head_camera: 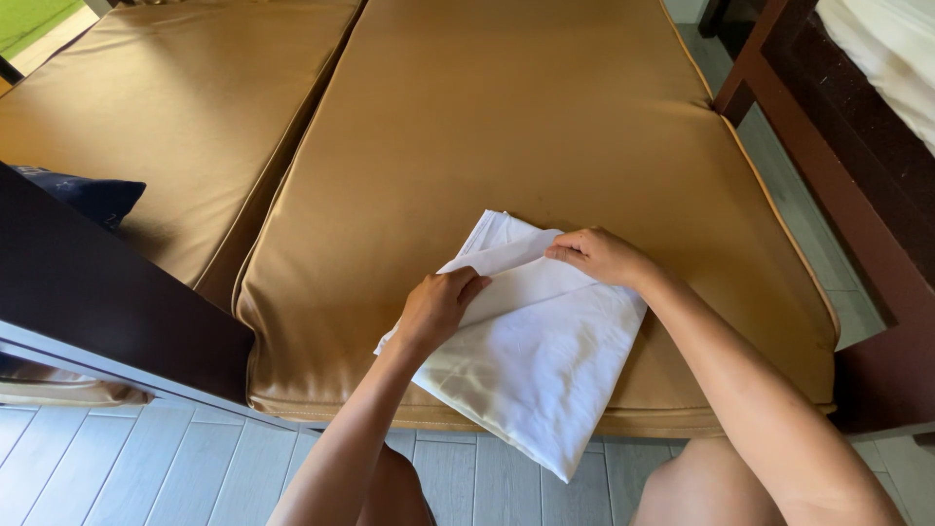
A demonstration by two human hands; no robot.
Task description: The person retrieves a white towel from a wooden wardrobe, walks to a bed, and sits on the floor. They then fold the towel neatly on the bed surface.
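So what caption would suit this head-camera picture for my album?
Two bare hands, left hand and right hand, press a folded white cloth on a tan cushion.

A white folded cloth [536, 360] lies slantwise on the front part of a golden-brown cushion [506, 127], its lower corner hanging over the cushion's front edge above the floor. It is smooth and faintly glossy, folded into a long rectangle, with a narrow flap turned over across its upper end.
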